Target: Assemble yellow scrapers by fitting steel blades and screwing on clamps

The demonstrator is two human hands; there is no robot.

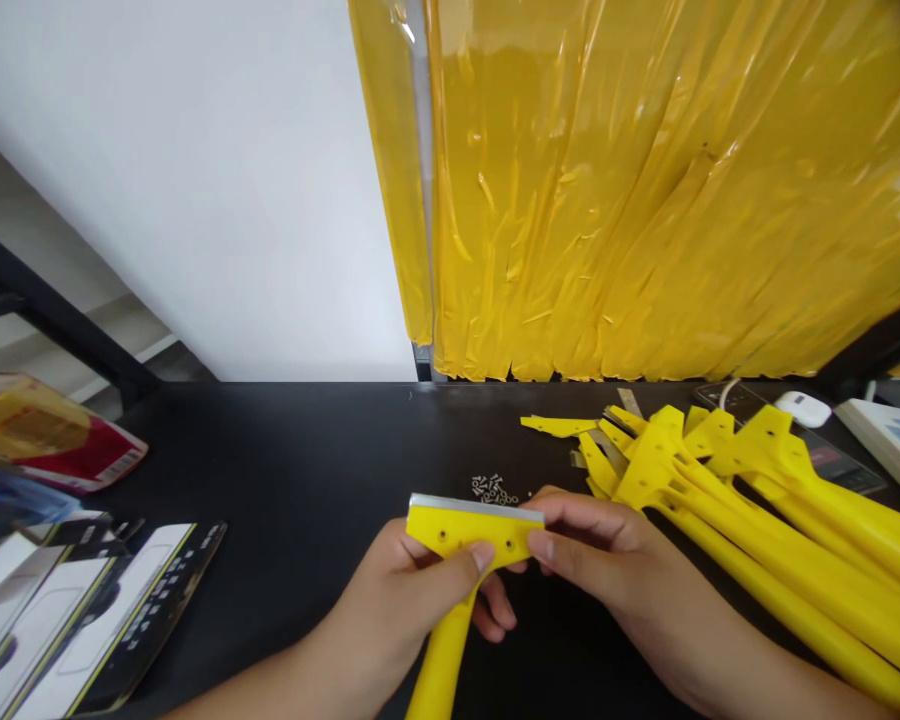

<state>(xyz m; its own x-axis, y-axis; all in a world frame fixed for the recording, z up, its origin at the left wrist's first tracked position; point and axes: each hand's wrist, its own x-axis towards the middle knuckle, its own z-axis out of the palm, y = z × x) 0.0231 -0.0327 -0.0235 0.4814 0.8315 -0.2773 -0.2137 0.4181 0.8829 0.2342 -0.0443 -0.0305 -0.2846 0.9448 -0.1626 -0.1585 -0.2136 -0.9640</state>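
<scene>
Over the black surface (285, 470), a yellow plastic scraper (457, 530) is pinched by left hand (397, 620) and right hand (607, 560) (likely light and stiff; best held clear of the steel blade (476, 505)).

No readable text — packaging (120, 620) print too small.

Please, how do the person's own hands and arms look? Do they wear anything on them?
The left hand and the right hand are bare, without gloves, and no ring or watch shows. The left forearm and the right forearm are bare too; no sleeve is in view.

Scraper handle (441, 660) glossy yellow plastic; blade (476, 506) smooth bright metal; tabletop (307, 470) matt black; curtain (630, 200) shiny plastic (crinkled).
</scene>
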